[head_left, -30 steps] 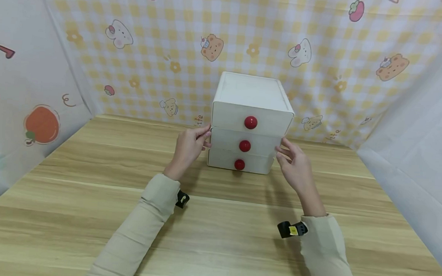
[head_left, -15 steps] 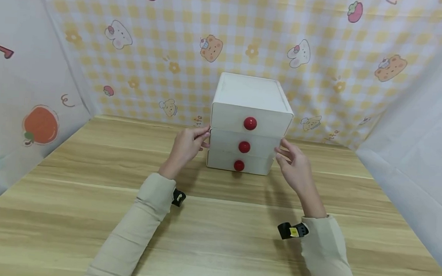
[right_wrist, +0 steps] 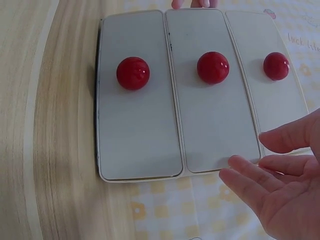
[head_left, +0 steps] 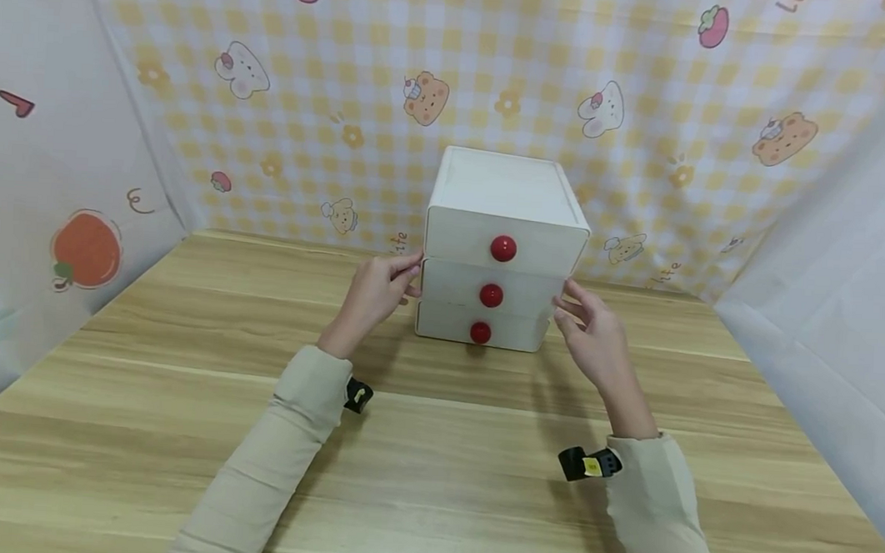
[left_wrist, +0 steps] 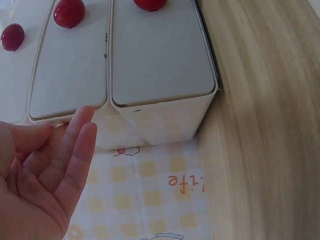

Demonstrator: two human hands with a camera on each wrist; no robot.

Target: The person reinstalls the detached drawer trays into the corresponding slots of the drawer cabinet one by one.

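A white three-drawer cabinet [head_left: 503, 184] stands upright on the wooden table, each drawer front bearing a round red knob [head_left: 491, 295]. All its drawers look closed. My left hand [head_left: 374, 292] touches the cabinet's left side near the middle drawer [left_wrist: 72, 65], thumb close to the edge and other fingers extended; part of the index finger is hidden. Across from it, my right hand [head_left: 595, 335] is at the right side, its loosely spread fingertips [right_wrist: 240, 162] at the edge of the middle drawer. Neither hand is on a knob.
A yellow-checked cloth [head_left: 332, 95] with cartoon animals hangs just behind the cabinet. White cloth walls [head_left: 35, 163] stand at the left and right of the table [head_left: 432, 476]. Black straps [head_left: 590, 464] sit at both wrists.
The left forearm has shifted very slightly left and down. Both hands stay at the cabinet's sides, and the cabinet and its drawers look unmoved.
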